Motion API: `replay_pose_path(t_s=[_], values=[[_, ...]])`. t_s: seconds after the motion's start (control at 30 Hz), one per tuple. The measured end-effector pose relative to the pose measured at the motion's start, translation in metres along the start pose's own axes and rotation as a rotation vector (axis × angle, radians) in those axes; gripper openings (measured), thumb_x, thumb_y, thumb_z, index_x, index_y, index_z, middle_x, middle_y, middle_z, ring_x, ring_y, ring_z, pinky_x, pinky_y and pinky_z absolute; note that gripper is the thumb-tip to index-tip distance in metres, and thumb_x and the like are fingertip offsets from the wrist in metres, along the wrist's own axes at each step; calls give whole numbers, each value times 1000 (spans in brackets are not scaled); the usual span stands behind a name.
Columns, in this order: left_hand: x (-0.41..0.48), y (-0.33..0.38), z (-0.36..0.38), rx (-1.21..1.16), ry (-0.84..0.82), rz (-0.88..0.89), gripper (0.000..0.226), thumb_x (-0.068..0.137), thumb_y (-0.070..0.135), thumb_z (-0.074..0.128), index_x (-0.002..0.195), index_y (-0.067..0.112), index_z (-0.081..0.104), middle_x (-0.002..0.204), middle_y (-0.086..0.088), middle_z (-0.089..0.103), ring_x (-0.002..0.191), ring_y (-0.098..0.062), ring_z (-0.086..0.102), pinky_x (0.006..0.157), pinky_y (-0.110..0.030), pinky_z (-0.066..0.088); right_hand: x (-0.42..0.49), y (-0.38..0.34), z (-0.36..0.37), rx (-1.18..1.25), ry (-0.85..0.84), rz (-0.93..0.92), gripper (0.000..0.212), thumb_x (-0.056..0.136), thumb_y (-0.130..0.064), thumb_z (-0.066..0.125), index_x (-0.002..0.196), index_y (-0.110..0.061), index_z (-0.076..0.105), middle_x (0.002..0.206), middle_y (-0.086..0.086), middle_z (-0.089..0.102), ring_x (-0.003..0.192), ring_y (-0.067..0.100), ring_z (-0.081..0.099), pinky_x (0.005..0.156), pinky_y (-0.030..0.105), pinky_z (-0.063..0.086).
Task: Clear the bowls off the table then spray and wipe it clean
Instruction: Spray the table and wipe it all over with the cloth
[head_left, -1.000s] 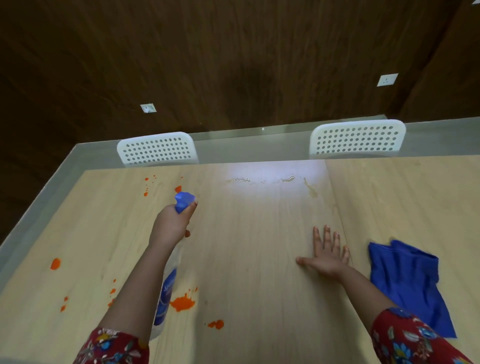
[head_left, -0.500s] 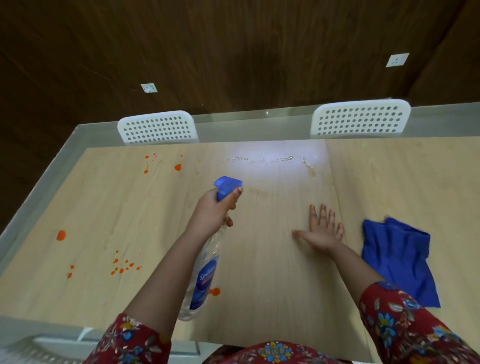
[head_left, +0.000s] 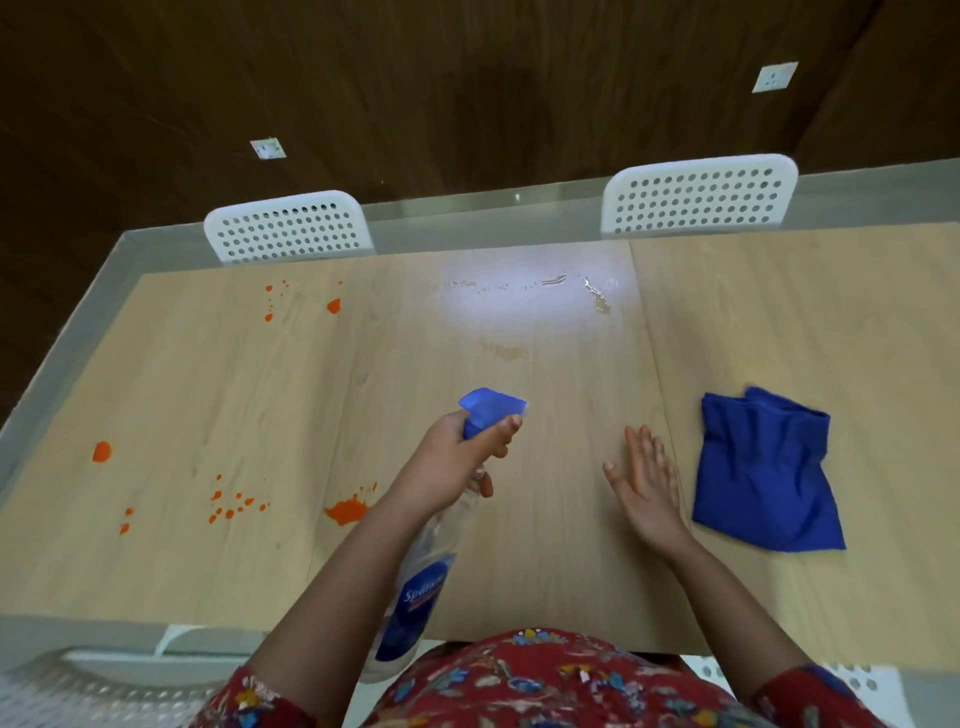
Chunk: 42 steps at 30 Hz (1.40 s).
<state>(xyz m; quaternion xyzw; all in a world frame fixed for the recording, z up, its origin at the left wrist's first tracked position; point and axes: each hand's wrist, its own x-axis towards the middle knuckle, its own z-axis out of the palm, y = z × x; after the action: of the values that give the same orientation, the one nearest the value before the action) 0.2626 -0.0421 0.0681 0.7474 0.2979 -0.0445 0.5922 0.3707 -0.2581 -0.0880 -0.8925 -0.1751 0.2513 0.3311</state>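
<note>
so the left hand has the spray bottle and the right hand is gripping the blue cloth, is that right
Not quite. The left hand does grip the spray bottle, but the right hand is open with straight fingers and holds nothing. The blue cloth lies on the table just beside it, with bare tabletop between them. The head view shows this.

One head-worn camera looks steeply down and forward, close over the table (head_left: 218, 395).

Bright, even indoor light | white glare patch far-middle on table (head_left: 234, 395) | dim wall (head_left: 467, 78) | edges bowed | near corners blurred
</note>
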Motion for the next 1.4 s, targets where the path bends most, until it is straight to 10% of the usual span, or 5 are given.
replay_pose_path(t_s=[0.67,1.1,1.4], values=[[-56,-78,-120,74,544,-170,42,87,53,60,81,12,60,76,-7,64,55,-23,62,69,-43,52,-24,-9,30,-106,123,-161,71,92,-61,17,152,-24,22,161,-2,15,147,9,2,121,35,0],[-90,-112,-118,117,411,-320,40,88,53,59,84,13,61,82,-7,65,51,-20,63,64,-34,49,-21,-10,34,-97,153,-143,76,90,-64,14,153,-22,23,160,0,21,149,14,8,121,40,3],[-66,-77,-42,101,32,-230,44,88,50,60,93,6,60,81,-6,65,50,-18,60,55,-28,46,-23,-14,29,-7,156,-130,74,92,-62,17,153,-22,23,159,1,23,148,15,12,122,40,8]])
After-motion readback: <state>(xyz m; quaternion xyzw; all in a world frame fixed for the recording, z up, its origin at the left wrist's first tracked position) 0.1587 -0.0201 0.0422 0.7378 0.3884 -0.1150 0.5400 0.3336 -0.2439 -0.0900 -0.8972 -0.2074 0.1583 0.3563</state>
